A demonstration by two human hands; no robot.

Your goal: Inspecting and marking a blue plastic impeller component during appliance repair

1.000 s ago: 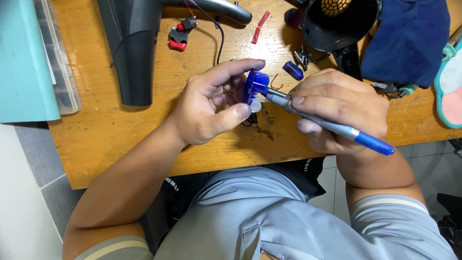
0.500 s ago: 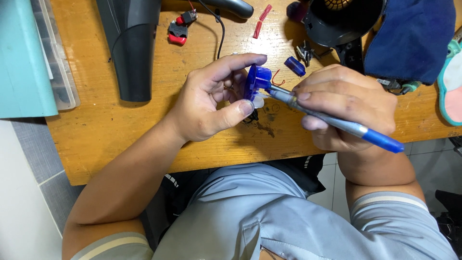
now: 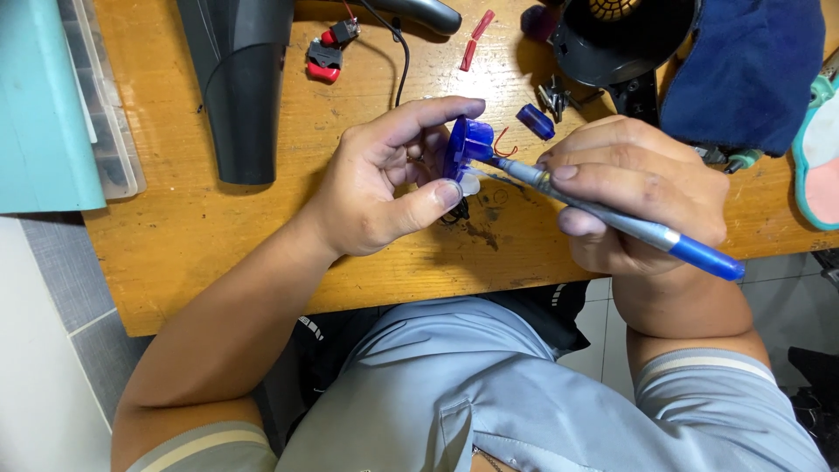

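Left hand fingers pinch the blue plastic part; right hand fingers grip a blue-capped tool, unchanged; red clip and dark nozzle lie beyond on the desk

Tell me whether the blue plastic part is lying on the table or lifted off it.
Lifted: the left hand pinches the blue part above the table.

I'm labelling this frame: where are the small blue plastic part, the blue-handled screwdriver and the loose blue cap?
small blue plastic part (image 3: 468, 144), head view, top face.
blue-handled screwdriver (image 3: 699, 256), head view, blue handle.
loose blue cap (image 3: 535, 121), head view, middle.
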